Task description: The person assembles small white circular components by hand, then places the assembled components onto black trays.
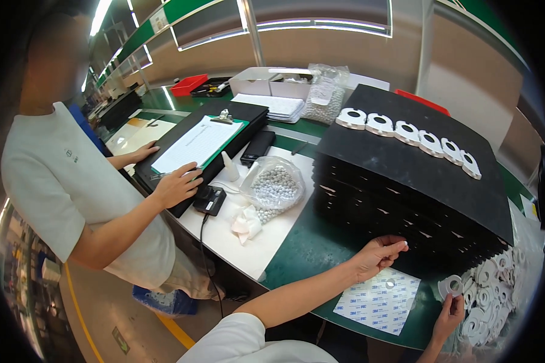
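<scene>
My left hand [378,259] is closed in a pinch in front of the black stack, over the green bench. Something small and whitish shows at its fingertips, too small to name. Below it lies a white adhesive backing sheet [369,308] with blue print and a round spot near its top. At the right, my right hand [449,316] holds up a flat ring-shaped part [449,287] between thumb and fingers. Beside that hand, many similar white and silver ring-shaped parts [487,296] are heaped in clear plastic.
A tall stack of black trays [399,175] bears a row of several silver ring parts [406,132]. Left of it sit a bag of small white balls [274,186], a white bottle [229,166] and a black device [210,200]. A co-worker's hand [178,186] rests by a clipboard [194,145].
</scene>
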`<state>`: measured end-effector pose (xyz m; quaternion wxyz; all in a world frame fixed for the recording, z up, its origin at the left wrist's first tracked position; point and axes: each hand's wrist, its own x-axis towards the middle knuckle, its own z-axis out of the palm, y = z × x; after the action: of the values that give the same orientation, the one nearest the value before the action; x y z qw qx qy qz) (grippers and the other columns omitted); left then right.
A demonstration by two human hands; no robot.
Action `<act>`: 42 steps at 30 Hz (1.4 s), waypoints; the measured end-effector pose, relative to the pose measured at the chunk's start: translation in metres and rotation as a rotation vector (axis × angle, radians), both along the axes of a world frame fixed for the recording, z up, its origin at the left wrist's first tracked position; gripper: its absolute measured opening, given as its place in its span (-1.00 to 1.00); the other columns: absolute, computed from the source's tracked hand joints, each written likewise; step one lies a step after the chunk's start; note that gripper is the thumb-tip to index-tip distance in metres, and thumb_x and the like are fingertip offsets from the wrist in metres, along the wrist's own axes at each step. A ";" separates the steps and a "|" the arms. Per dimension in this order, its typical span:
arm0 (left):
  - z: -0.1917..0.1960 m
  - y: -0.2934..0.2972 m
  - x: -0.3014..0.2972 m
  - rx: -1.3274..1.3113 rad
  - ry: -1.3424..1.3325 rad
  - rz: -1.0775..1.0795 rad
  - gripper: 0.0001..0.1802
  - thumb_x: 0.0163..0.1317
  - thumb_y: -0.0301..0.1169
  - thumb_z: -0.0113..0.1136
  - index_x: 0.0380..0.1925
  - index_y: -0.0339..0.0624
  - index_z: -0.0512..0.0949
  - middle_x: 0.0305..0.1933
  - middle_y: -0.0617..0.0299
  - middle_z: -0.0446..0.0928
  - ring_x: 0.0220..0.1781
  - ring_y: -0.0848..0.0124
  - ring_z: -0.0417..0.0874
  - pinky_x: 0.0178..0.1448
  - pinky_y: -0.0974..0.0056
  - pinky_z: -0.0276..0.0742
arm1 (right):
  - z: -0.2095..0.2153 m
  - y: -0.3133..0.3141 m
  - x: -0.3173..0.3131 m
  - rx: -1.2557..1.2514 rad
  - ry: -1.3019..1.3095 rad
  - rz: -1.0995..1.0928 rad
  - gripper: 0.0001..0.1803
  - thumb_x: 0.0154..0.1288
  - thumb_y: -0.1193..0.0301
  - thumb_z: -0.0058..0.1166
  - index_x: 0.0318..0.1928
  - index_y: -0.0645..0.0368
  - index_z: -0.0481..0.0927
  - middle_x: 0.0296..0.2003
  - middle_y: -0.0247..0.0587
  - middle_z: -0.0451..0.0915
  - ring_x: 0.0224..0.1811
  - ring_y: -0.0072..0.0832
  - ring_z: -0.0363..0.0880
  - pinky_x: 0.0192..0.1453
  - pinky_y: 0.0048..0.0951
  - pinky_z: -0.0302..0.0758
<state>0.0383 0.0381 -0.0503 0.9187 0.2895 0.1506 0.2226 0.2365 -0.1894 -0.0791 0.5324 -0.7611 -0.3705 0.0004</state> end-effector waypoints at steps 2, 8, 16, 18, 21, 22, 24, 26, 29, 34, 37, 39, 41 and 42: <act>-0.004 -0.002 0.002 -0.007 -0.002 0.003 -0.83 0.17 -0.38 0.20 -0.24 -0.11 0.51 -0.32 0.31 0.50 -0.54 0.71 0.25 -0.58 0.62 0.13 | 0.004 -0.002 0.001 -0.029 -0.011 0.015 -0.90 0.30 0.50 -0.07 -0.31 0.31 0.43 -0.44 -0.38 0.42 -0.43 -0.71 0.31 -0.37 -0.70 0.25; -0.004 -0.009 0.004 -0.032 -0.007 -0.055 -0.81 0.18 -0.34 0.19 -0.22 -0.11 0.50 -0.33 0.33 0.49 -0.51 0.71 0.31 -0.56 0.62 0.15 | -0.008 -0.006 0.004 -0.044 0.003 0.007 -0.86 0.32 0.49 -0.08 -0.20 0.32 0.46 -0.37 -0.34 0.48 -0.36 -0.69 0.39 -0.29 -0.68 0.33; -0.003 -0.003 0.003 -0.004 -0.005 -0.025 -0.81 0.17 -0.43 0.18 -0.20 -0.16 0.50 -0.31 0.29 0.52 -0.57 0.72 0.26 -0.59 0.63 0.13 | 0.012 0.006 -0.010 -0.037 0.000 0.057 -0.88 0.24 0.58 -0.02 -0.22 0.35 0.49 -0.42 -0.32 0.49 -0.41 -0.67 0.39 -0.34 -0.65 0.32; -0.002 0.001 0.000 0.011 0.001 0.002 -0.84 0.19 -0.45 0.14 -0.21 -0.15 0.52 -0.29 0.25 0.53 -0.57 0.70 0.24 -0.57 0.61 0.13 | 0.012 0.006 -0.010 -0.075 -0.037 0.076 -0.89 0.23 0.58 -0.01 -0.23 0.35 0.49 -0.42 -0.32 0.49 -0.40 -0.67 0.39 -0.34 -0.66 0.32; -0.003 0.000 0.003 0.005 -0.017 0.002 -0.83 0.19 -0.44 0.15 -0.20 -0.16 0.52 -0.29 0.26 0.53 -0.57 0.69 0.23 -0.57 0.60 0.14 | 0.009 0.007 -0.010 -0.020 0.022 0.098 -0.90 0.22 0.59 0.00 -0.25 0.35 0.49 -0.43 -0.32 0.48 -0.40 -0.67 0.39 -0.33 -0.66 0.32; -0.004 0.000 0.003 0.015 -0.012 -0.007 -0.82 0.19 -0.43 0.15 -0.19 -0.16 0.51 -0.29 0.27 0.52 -0.57 0.70 0.23 -0.57 0.61 0.14 | 0.008 0.006 -0.009 -0.018 0.014 0.087 -0.90 0.23 0.58 0.00 -0.24 0.35 0.49 -0.43 -0.31 0.48 -0.40 -0.67 0.39 -0.33 -0.65 0.32; -0.002 -0.002 0.003 0.018 0.014 -0.003 -0.81 0.19 -0.42 0.15 -0.19 -0.16 0.50 -0.30 0.29 0.52 -0.57 0.70 0.23 -0.57 0.62 0.14 | 0.004 0.004 -0.006 -0.020 0.000 0.092 -0.88 0.24 0.57 -0.01 -0.22 0.35 0.49 -0.42 -0.30 0.49 -0.40 -0.66 0.40 -0.31 -0.64 0.34; -0.002 -0.003 0.003 0.016 0.014 -0.020 -0.80 0.19 -0.41 0.16 -0.17 -0.15 0.49 -0.32 0.31 0.50 -0.57 0.71 0.23 -0.58 0.64 0.13 | 0.004 -0.001 -0.004 -0.025 0.016 0.088 -0.87 0.24 0.57 -0.02 -0.21 0.35 0.49 -0.40 -0.28 0.50 -0.38 -0.64 0.41 -0.29 -0.63 0.35; -0.009 -0.004 0.006 -0.011 -0.009 -0.006 -0.77 0.19 -0.35 0.17 -0.16 -0.14 0.48 -0.36 0.37 0.50 -0.57 0.74 0.29 -0.61 0.65 0.11 | -0.005 -0.004 0.003 -0.029 -0.007 0.078 -0.85 0.27 0.55 -0.04 -0.17 0.35 0.47 -0.39 -0.30 0.49 -0.37 -0.64 0.40 -0.27 -0.64 0.34; -0.013 -0.004 0.013 -0.012 0.005 -0.019 -0.81 0.20 -0.31 0.16 -0.21 -0.07 0.50 -0.37 0.40 0.49 -0.56 0.75 0.31 -0.62 0.66 0.11 | 0.000 -0.012 0.007 -0.059 -0.027 0.052 -0.84 0.30 0.52 -0.07 -0.15 0.34 0.46 -0.35 -0.28 0.50 -0.31 -0.61 0.41 -0.22 -0.62 0.35; -0.015 -0.002 0.005 -0.013 0.027 0.026 -0.82 0.19 -0.30 0.17 -0.22 -0.05 0.50 -0.36 0.41 0.50 -0.56 0.74 0.31 -0.62 0.66 0.12 | 0.042 0.001 -0.027 -0.328 -0.225 -0.006 -0.66 0.20 0.39 0.07 -0.07 0.35 0.51 -0.24 0.04 0.60 -0.26 -0.26 0.60 -0.16 -0.40 0.48; -0.015 -0.002 0.005 -0.021 0.029 0.025 -0.82 0.19 -0.30 0.18 -0.23 -0.05 0.50 -0.36 0.41 0.50 -0.56 0.74 0.31 -0.63 0.66 0.12 | 0.040 -0.001 -0.025 -0.323 -0.277 -0.026 -0.68 0.18 0.36 0.09 -0.10 0.31 0.54 -0.28 0.04 0.60 -0.30 -0.20 0.59 -0.21 -0.36 0.49; -0.014 -0.001 0.004 -0.010 0.030 0.028 -0.82 0.17 -0.29 0.19 -0.24 -0.04 0.51 -0.35 0.40 0.51 -0.55 0.73 0.31 -0.62 0.65 0.13 | 0.038 -0.001 -0.025 -0.316 -0.294 -0.033 -0.69 0.18 0.35 0.09 -0.12 0.30 0.55 -0.28 0.04 0.60 -0.29 -0.17 0.59 -0.20 -0.34 0.48; -0.015 -0.001 0.003 -0.011 0.032 0.032 -0.82 0.17 -0.29 0.19 -0.24 -0.04 0.51 -0.35 0.40 0.51 -0.55 0.73 0.31 -0.62 0.65 0.13 | 0.036 -0.001 -0.025 -0.313 -0.313 -0.044 -0.69 0.17 0.34 0.09 -0.14 0.29 0.56 -0.28 0.04 0.60 -0.28 -0.14 0.58 -0.19 -0.32 0.47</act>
<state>0.0415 0.0370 -0.0648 0.9140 0.2857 0.1710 0.2316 0.2116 -0.1901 -0.0426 0.3435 -0.8332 -0.4274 -0.0719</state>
